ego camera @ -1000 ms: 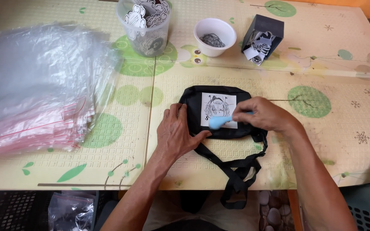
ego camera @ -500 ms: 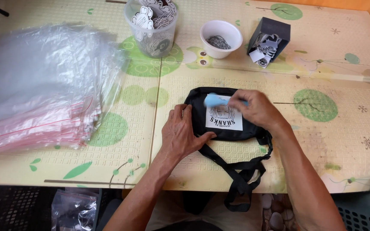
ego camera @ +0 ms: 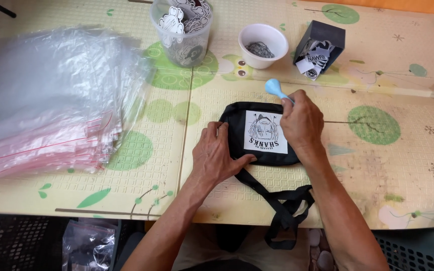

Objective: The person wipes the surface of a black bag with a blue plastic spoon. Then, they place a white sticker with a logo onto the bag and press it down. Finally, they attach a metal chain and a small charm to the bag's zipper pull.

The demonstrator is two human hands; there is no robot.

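Here, from the head camera, the black pouch [ego camera: 259, 133] lies flat on the table [ego camera: 377, 165] right in front of me, long axis running from 9 to 3 o'clock, its strap [ego camera: 282, 200] trailing toward 5 o'clock over the table edge. My left hand [ego camera: 217, 155] rests spread and flat on the pouch's 9 o'clock end, gripping nothing. My right hand [ego camera: 302, 123] sits on the 3 o'clock end, fingers closed round a pale blue tool [ego camera: 276, 88] whose rounded head points toward 11 o'clock, just past the pouch's far edge. The white printed patch [ego camera: 263, 131] lies between both hands, equally near each.
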